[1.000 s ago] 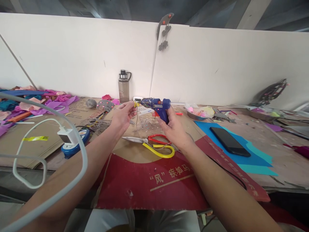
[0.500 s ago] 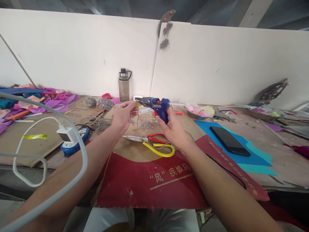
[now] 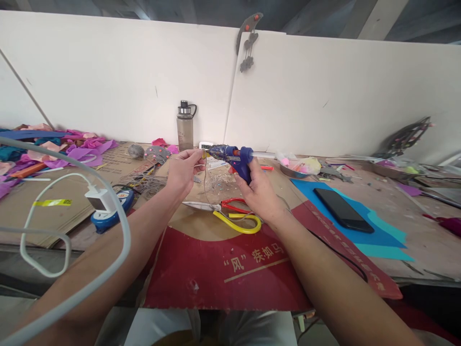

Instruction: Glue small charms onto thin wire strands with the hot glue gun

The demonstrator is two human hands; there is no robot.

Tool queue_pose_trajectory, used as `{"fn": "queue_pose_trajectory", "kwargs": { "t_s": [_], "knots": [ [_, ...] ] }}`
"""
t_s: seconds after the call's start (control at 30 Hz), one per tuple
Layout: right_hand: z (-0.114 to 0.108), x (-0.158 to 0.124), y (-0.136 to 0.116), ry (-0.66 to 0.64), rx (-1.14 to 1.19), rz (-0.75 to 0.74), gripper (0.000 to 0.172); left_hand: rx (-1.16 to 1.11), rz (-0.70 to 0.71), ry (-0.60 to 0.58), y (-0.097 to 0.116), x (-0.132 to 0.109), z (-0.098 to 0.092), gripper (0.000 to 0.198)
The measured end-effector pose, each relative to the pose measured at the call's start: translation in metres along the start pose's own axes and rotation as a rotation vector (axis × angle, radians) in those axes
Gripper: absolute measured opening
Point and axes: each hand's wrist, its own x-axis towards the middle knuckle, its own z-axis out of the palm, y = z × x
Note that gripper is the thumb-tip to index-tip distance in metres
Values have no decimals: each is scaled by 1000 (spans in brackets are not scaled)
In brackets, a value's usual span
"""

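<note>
My right hand (image 3: 260, 191) grips a blue glue gun (image 3: 236, 156) by its handle, with the nozzle pointing left. My left hand (image 3: 184, 170) pinches a thin wire (image 3: 205, 185) with a small yellow piece at its top, held right at the gun's tip. The wire hangs down in a loose curve above the cardboard. Both hands hover over the middle of the bench.
Scissors with red and yellow handles (image 3: 234, 217) lie on red-printed cardboard (image 3: 230, 269) below my hands. A black phone (image 3: 342, 210) rests on blue sheets at right. A water bottle (image 3: 184, 126) stands by the white wall. A white charger and cable (image 3: 99, 202) sit at left, beside purple scraps (image 3: 79, 149).
My left hand has brought the yellow-tipped wire slightly up to the gun's nozzle. The right hand and gun have barely shifted.
</note>
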Motion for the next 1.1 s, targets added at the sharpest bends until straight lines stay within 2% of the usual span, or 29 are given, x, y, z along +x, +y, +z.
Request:
{"fn": "queue_pose_trajectory", "kwargs": {
  "t_s": [0.5,1.1],
  "knots": [
    [1,0,-1,16,-1,13,28,46,7,13,-1,0,2,18],
    [1,-1,1,2,13,11,33,17,-5,30,4,1,-1,17]
  ]
}}
